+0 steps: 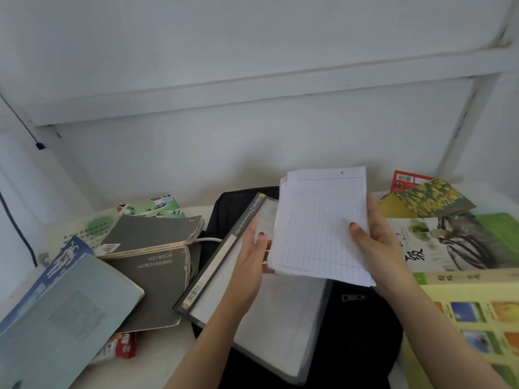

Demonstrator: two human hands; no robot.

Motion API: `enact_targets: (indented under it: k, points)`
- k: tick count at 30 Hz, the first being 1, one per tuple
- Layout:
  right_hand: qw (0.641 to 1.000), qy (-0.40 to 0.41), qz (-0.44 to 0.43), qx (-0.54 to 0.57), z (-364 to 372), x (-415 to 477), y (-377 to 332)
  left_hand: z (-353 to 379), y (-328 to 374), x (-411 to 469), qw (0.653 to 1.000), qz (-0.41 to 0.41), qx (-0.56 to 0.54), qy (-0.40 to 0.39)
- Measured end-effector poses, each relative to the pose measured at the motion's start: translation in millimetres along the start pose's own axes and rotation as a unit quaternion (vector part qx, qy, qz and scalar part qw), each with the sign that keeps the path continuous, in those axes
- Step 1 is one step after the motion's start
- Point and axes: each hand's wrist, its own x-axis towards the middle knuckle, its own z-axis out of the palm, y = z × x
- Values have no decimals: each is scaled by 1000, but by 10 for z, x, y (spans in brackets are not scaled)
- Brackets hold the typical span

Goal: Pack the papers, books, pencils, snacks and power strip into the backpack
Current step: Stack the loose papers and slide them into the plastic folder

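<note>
Squaring a stack of papers above the backpack.

The right hand point(376, 242) pinches the gridded papers point(320, 226) by their right edge, thumb on the front. The left hand point(250, 265) lies straight-fingered at the left edge, probably to square the sheets so they slide in cleanly. They hang over the black backpack point(356, 332), on which a file folder point(222, 270) rests. Left of the backpack, grey books point(157, 265) pile up on the white surface point(157, 357); right of it lie colourful books point(460, 242); behind it stands a white wall point(196, 153).

Gridded papers point(317, 220) gripped by right hand point(376, 240), left hand point(250, 259) flat beside, backpack point(359, 327) beneath.
</note>
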Motion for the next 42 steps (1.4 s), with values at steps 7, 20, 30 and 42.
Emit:
enact_targets:
  k: [7,20,30,42]
  points:
    - [990,140,-2,4,-266,127,-94,101,-274,-304,954,29,283,-96]
    - [988,156,17,16,-340,281,-82,242,82,-331,872,58,451,-180]
    - [985,155,32,68,-404,330,-157,-61,400,-98,905,-99,359,-204]
    - [981,118,62,139,-69,320,-250,-1157,517,41,908,-54,417,-2]
